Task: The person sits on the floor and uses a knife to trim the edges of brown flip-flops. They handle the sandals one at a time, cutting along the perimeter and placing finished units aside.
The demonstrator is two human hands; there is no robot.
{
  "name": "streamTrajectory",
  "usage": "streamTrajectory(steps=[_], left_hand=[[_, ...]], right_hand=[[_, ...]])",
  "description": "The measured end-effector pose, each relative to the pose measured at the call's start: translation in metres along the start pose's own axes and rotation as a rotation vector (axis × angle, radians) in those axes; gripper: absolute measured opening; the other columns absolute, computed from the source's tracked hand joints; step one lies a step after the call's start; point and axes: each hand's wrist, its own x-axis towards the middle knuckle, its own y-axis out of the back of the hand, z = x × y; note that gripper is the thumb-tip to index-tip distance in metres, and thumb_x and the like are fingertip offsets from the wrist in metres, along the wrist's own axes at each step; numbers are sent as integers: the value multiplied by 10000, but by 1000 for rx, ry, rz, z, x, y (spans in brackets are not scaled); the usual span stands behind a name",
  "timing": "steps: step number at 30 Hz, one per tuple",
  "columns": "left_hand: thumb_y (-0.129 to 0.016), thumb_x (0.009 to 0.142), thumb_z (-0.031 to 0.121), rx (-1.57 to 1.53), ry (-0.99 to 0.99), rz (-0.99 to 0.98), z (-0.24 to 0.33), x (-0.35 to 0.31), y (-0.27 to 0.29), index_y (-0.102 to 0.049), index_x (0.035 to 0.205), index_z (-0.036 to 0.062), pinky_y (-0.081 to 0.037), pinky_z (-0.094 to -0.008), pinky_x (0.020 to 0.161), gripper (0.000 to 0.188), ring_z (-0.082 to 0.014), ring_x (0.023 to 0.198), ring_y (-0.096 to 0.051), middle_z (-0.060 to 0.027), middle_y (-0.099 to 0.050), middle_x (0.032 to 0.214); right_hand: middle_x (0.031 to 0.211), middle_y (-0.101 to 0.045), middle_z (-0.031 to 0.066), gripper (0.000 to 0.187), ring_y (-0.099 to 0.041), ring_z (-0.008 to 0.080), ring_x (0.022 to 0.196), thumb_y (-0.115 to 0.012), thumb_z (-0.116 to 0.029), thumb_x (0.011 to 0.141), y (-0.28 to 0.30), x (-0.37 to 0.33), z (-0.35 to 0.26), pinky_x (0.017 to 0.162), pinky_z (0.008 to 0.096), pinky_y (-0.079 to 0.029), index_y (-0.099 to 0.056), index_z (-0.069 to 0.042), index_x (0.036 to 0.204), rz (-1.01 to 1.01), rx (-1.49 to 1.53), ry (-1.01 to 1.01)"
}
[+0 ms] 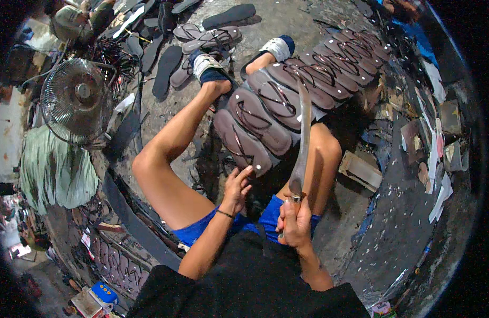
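Note:
My right hand (297, 227) is wrapped round the handle of a long curved knife (304, 132), its blade pointing up and away from me. Loosely spread, the fingers of my left hand (235, 190) hold nothing and rest at the near edge of the closest brown flip-flop (235, 132). This flip-flop begins a long row of brown thong sandals (329, 66), laid side by side and running to the far right. Small white spots show on several of them. The blade passes in front of part of the row, and the surface under the sandals is mostly hidden.
On the left stand a round fan (77, 98) and a green cloth (59, 169). Loose dark soles (168, 69) and more sandals lie beyond my feet. A small wooden block (361, 170) is right of my knee; scraps litter the floor there. Another person (82, 21) sits far left.

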Motion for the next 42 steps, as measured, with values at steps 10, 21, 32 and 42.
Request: streamTrajectory(steps=[10, 21, 32, 42], left_hand=[[-650, 886, 124, -349, -274, -213, 80, -70, -88, -567, 1061, 35, -569, -439, 843, 213, -177, 913, -607, -47, -604, 967], [-664, 883, 291, -171, -206, -46, 98, -80, -3, -558, 1203, 29, -539, -414, 844, 427, -214, 1016, -602, -97, -614, 1143], [-653, 885, 289, -251, -187, 7, 92, -82, 1, -528, 1207, 41, -546, -366, 818, 425, -197, 998, -609, -76, -622, 1083], [-658, 877, 252, -309, -171, -73, 65, -69, 15, -498, 1250, 70, -551, -423, 818, 445, -214, 993, -627, -78, -623, 1102]], right_hand=[[649, -461, -11, 329, -448, 57, 472, -473, -262, 993, -2, -10, -5, 427, 218, -408, -449, -5, 1197, 23, -4, -22], [885, -647, 224, 352, -646, 435, 794, -531, -259, 955, -18, -20, 3, 669, 474, -514, -462, -38, 1220, -166, -656, 147], [851, -663, 210, 276, -650, 421, 758, -589, -233, 925, -23, 26, -2, 625, 480, -523, -481, -53, 1105, -269, -770, 143], [804, -655, 242, 269, -634, 450, 749, -614, -256, 862, -41, 75, 11, 647, 508, -512, -589, 0, 940, -320, -1043, 33]])
